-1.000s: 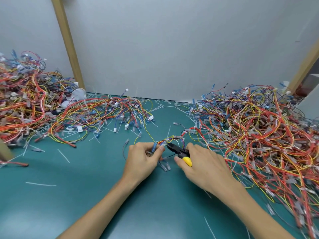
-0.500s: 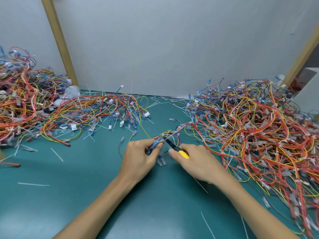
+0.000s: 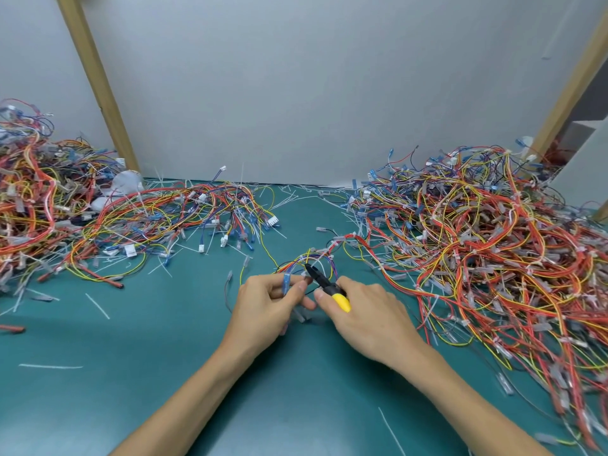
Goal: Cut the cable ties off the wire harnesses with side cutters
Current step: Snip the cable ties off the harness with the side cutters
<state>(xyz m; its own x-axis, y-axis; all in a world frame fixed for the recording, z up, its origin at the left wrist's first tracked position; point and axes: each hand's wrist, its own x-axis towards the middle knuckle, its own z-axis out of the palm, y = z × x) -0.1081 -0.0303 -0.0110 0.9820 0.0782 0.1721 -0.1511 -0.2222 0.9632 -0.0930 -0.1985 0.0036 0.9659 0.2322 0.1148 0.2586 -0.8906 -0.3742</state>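
Note:
My left hand (image 3: 268, 302) pinches a small wire harness (image 3: 307, 260) by its blue connector end, just above the green mat. My right hand (image 3: 365, 311) grips yellow-handled side cutters (image 3: 324, 283). Their black jaws point up and left into the looped wires beside my left fingertips. Whether the jaws are closed on a cable tie I cannot tell. The harness arcs back to the right into the big pile.
A large tangle of red, orange and yellow harnesses (image 3: 477, 258) covers the right of the green mat (image 3: 148, 373). A second heap (image 3: 49, 209) lies at the left, with a flatter spread (image 3: 184, 222) behind. Cut white ties (image 3: 97, 306) are scattered about. A grey wall (image 3: 312, 93) stands behind.
Both hands stay together at the mat's centre. The cutter jaws have shifted up toward the harness loop, and my left fingers have regripped the blue connector end.

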